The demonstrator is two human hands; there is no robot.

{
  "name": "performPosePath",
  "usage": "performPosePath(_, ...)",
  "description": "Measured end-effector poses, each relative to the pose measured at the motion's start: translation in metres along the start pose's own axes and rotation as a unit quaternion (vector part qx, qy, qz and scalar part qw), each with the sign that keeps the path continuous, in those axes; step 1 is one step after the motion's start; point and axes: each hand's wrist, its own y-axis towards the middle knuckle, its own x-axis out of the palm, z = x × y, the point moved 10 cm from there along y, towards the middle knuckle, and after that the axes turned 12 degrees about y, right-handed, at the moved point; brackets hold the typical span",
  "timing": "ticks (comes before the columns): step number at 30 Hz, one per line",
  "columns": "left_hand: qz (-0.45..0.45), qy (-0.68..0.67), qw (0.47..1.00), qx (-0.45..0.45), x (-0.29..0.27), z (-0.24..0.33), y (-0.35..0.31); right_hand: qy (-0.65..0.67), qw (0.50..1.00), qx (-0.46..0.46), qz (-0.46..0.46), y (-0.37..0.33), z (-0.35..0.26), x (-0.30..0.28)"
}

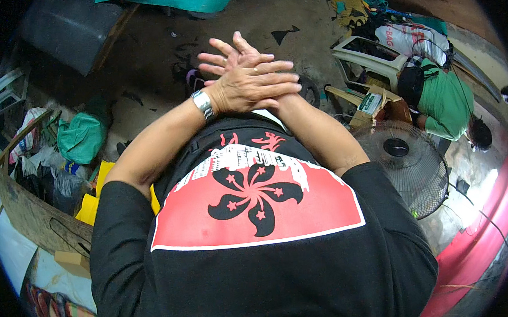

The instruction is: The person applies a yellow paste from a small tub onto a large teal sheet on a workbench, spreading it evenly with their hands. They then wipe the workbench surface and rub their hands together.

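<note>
My left hand (247, 87), with a silver wristwatch (203, 104) at its wrist, lies across my right hand (237, 56) in front of my waist. The left fingers stretch out toward the right, flat and close together. Beneath it, the right hand points up and to the left with its fingers spread; its palm is mostly covered. The two hands touch each other, and no object shows in either. Below them is my black T-shirt (262, 286) with a red panel and a dark flower print.
A standing fan (406, 166) is close on my right. Beyond it, a person in a green shirt (449, 103) bends near a cardboard box (387, 107) and a pale frame (370, 55). At left are a green bag (82, 138), plastic bags, a wooden board (36, 209) and yellow material (88, 209).
</note>
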Motion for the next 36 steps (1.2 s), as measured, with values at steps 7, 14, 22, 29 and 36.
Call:
performPosePath(7, 0.178, -0.263, 0.908, -0.276, 0.008, -0.054, 0.015, 0.033, 0.989, -0.125, 0.076, -0.040, -0.038, -0.013)
performPosePath(14, 0.290, -0.664, 0.424, -0.543, 0.083, -0.106, -0.017, 0.067, 0.951, -0.281, 0.105, -0.017, -0.064, -0.056)
performPosePath(22, 0.215, -0.674, 0.458, -0.538, 0.099, -0.107, -0.034, 0.059, 0.937, -0.269, 0.217, -0.014, -0.071, -0.094)
performPosePath(29, 0.128, -0.626, 0.532, -0.556, 0.086, -0.115, -0.044, -0.183, 0.856, -0.389, 0.288, -0.056, -0.105, -0.066)
performPosePath(36, 0.182, -0.594, 0.563, -0.546, 0.061, -0.118, -0.038, -0.307, 0.715, -0.561, 0.283, -0.092, -0.138, -0.027)
